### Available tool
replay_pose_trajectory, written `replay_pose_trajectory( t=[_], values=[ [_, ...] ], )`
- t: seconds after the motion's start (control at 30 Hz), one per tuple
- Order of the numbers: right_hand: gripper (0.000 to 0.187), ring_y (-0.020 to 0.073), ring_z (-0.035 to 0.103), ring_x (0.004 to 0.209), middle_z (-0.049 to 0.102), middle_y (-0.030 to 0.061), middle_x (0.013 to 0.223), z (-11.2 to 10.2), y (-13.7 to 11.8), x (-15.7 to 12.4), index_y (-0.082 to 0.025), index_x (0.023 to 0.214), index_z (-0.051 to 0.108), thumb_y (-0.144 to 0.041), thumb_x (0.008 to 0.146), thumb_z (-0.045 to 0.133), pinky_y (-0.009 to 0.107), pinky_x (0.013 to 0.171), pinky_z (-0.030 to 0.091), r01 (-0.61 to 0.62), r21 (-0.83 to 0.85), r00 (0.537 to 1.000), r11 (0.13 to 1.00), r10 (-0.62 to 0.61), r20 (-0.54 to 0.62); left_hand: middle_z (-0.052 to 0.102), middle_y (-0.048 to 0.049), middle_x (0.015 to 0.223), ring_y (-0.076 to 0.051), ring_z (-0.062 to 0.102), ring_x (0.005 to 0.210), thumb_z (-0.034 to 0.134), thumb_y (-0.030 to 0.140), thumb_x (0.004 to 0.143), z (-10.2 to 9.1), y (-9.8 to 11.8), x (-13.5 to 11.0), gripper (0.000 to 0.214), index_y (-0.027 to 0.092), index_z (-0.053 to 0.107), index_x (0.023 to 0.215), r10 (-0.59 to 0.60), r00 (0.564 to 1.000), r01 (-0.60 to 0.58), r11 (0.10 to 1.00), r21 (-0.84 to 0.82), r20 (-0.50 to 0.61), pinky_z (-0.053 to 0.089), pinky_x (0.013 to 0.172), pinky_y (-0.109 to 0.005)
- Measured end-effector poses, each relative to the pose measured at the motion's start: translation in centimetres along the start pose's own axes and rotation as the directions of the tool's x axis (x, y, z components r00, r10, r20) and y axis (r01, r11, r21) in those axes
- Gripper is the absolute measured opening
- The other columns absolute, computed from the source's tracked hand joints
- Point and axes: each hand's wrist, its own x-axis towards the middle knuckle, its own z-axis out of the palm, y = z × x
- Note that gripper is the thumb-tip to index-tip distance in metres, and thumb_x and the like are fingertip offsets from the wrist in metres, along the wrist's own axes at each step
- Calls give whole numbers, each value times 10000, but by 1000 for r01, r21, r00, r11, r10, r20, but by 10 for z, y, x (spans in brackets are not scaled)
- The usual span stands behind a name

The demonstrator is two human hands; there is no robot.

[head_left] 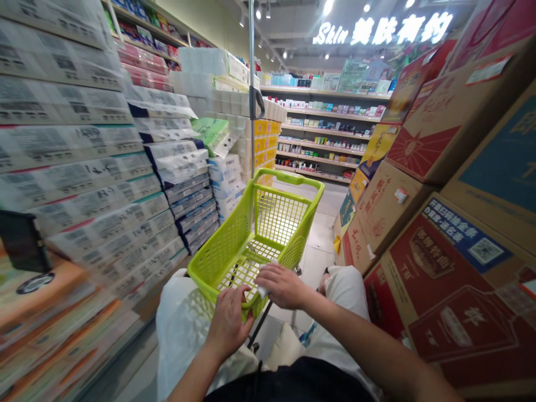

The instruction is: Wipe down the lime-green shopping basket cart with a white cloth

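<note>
Down a shop aisle [322,231] we go, cartons [435,268] stacked right, wrapped packs [84,139] piled left, and the green basket [262,248] stands between, right before the person! Left hand [228,321], fingers curled over its near rim; right hand [285,286], fingers pinching a white wad [262,291] against that rim.
</note>
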Motion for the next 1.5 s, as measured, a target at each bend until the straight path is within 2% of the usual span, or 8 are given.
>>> replay_pose_trajectory(
  t=[0.17, 0.27, 0.47, 0.57, 0.73, 0.83, 1.0, 1.5],
  values=[
    [376, 237, 559, 1152, 668, 125, 1116, -22, 56, -6, -168, 1144, 631, -73, 796, 525, 469, 1063, 432, -237, -86, 969, 968, 229, -92, 588, -23, 794, -234, 595, 773, 532, 181, 767, -1, 5, 2, 395, 199, 466, 1157, 2, 1000, -2, 1000, -7, -12, 451, 837, -423],
    [377, 249, 547, 1164, 663, 122, 1098, -12, 40, -6, -175, 1126, 637, -61, 792, 501, 494, 1081, 413, -338, -61, 933, 939, 326, -152, 590, -28, 811, -235, 594, 781, 531, 169, 754, 2, 7, 3, 396, 205, 463, 1143, 6, 999, -6, 1000, 2, -34, 449, 827, -417],
    [413, 212, 554, 1161, 669, 87, 1106, 8, -8, -2, -189, 1174, 605, -126, 775, 519, 418, 1099, 400, -47, 9, 998, 999, 47, -47, 620, -42, 869, -243, 603, 810, 540, 156, 701, 1, 5, 1, 434, 209, 457, 1123, 28, 999, -27, 1000, 8, -30, 440, 838, -417],
    [342, 199, 587, 1076, 681, 87, 1059, -9, 27, -1, -185, 1121, 626, -129, 800, 522, 393, 1034, 455, -11, -42, 1000, 999, 11, -11, 622, -40, 865, -240, 604, 812, 531, 153, 724, -2, 6, 1, 403, 208, 462, 1117, 34, 999, -34, 999, 7, -36, 439, 839, -412],
    [315, 241, 571, 1110, 673, 123, 1075, -28, 73, -4, -155, 1077, 649, -67, 821, 487, 461, 1035, 459, -268, -105, 962, 958, 259, -91, 619, -36, 850, -239, 603, 808, 531, 150, 742, -1, 9, 2, 388, 210, 469, 1120, 39, 998, -39, 999, 8, -50, 435, 820, -402],
    [349, 248, 556, 1152, 669, 114, 1070, -12, 44, -5, -167, 1084, 648, -50, 802, 479, 497, 1081, 418, -337, -56, 931, 940, 323, -171, 621, -37, 853, -237, 602, 806, 533, 143, 732, 1, 8, 2, 389, 208, 472, 1111, 34, 998, -34, 999, 6, -50, 428, 823, -406],
    [460, 234, 518, 1218, 654, 94, 1156, 8, -5, -7, -174, 1215, 582, -93, 766, 517, 457, 1128, 373, -84, 28, 993, 996, 86, -80, 634, -40, 874, -234, 598, 818, 546, 121, 691, -2, 7, 1, 399, 197, 486, 1078, 60, 998, -60, 998, -20, -29, 415, 827, -403],
    [327, 233, 573, 1131, 675, 99, 1111, -56, 133, -15, -175, 1104, 649, -74, 815, 531, 416, 1032, 463, -189, -285, 976, 940, 212, 52, 642, -27, 815, -206, 592, 788, 487, 275, 866, -13, 1, 13, 101, 212, 556, 905, 47, 996, -33, 984, -177, 73, 424, 827, -378]
  ],
)
